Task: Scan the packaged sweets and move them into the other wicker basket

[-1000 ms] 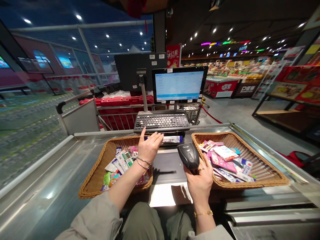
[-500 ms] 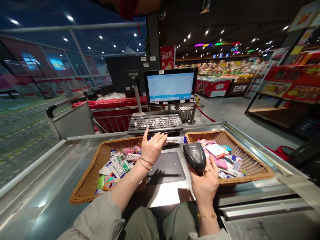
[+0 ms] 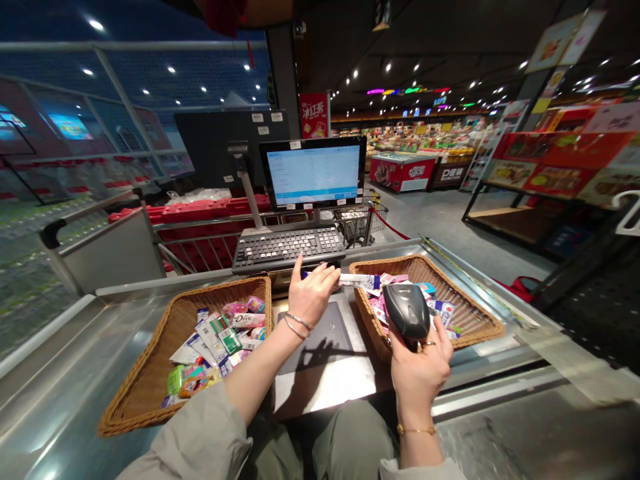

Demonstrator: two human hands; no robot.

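Note:
My left hand (image 3: 314, 295) sits over the black scale pad (image 3: 320, 333), its fingers on a long white-and-blue packet (image 3: 357, 282) whose far end reaches over the right basket. My right hand (image 3: 419, 367) grips a black handheld barcode scanner (image 3: 407, 310) above the near rim of the right wicker basket (image 3: 453, 342). That basket holds colourful flat snack packets (image 3: 395, 283), partly hidden by the scanner. The left wicker basket (image 3: 145, 353) holds similar packets and a Dove chocolate pack (image 3: 249, 321).
A checkout keyboard (image 3: 289, 250) and monitor (image 3: 313, 175) stand beyond the baskets, on a steel counter (image 3: 60, 373). Behind them are red crates (image 3: 200, 212) and a wire basket (image 3: 357, 223). Farther right are a red freezer (image 3: 403, 172) and shop shelves.
The view has swung right, so the scene slides left. The white-and-blue packet has moved further over the right basket with my left hand. The scanner has risen over that basket's rim.

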